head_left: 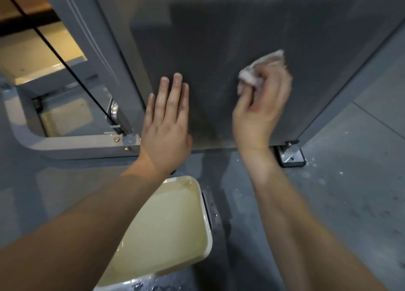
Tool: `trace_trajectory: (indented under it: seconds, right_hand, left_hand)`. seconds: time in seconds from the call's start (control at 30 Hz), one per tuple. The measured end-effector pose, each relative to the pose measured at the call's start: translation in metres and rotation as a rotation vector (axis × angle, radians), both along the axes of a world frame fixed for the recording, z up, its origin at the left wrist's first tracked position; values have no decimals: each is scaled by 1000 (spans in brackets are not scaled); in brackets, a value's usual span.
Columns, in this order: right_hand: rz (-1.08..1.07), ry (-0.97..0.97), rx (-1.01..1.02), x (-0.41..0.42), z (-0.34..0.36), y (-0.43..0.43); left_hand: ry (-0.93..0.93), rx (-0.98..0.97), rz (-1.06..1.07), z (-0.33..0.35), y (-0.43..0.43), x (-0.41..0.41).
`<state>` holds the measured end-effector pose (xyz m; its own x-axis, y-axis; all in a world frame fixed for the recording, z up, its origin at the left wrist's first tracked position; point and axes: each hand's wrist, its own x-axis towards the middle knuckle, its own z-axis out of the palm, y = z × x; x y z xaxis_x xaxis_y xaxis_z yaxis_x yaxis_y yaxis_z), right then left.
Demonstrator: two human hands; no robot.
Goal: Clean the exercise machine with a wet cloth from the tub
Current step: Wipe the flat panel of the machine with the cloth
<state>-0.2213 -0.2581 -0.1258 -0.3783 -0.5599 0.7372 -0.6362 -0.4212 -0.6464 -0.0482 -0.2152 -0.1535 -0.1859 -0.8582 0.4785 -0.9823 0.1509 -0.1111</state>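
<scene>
The exercise machine's dark grey panel [230, 38] fills the upper middle of the view. My left hand [167, 119] lies flat against its lower left part, fingers straight and together. My right hand [260, 106] grips a pale, crumpled wet cloth [263, 66] and holds it against the panel, further right and a little higher; the hand and cloth are blurred. A cream tub [203, 203] with cloudy water stands on the floor below my left forearm, which hides part of it.
The machine's grey frame [72, 145] curves round at the left, with a black cable [65, 65] running down to a metal fitting. A bolted metal foot [290, 156] sits at the panel's lower right. The blue-grey floor [350, 203] shows water splashes around the tub.
</scene>
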Motion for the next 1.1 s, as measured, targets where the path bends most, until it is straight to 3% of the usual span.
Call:
trace_trajectory:
  seconds: [0.13,0.37,0.53,0.6,0.77,0.97,1.1]
  right_hand:
    - [277,354,164,24,-42,18]
    - [20,186,-46,8,21,-2]
    - [240,758,5,-4,12,-1]
    - [262,854,-55,-20,40,-8]
    - [95,607,-161,-21,96,-16]
    - [267,924,23,-23,36,-7]
    - [142,641,-176,-17,92,-18]
  left_hand:
    - [-16,-57,-11,-3,-4,2]
    - [77,-184,-109,18,-2,1]
    - [177,-273,-163,58,-9,-5]
    - [197,-281,-153,72,-10,-10]
    - [193,-228,-160,80,-10,-10]
    - [122,-112,-129,78,-8,-6]
    - [114,-42,-95,70,-5,-8]
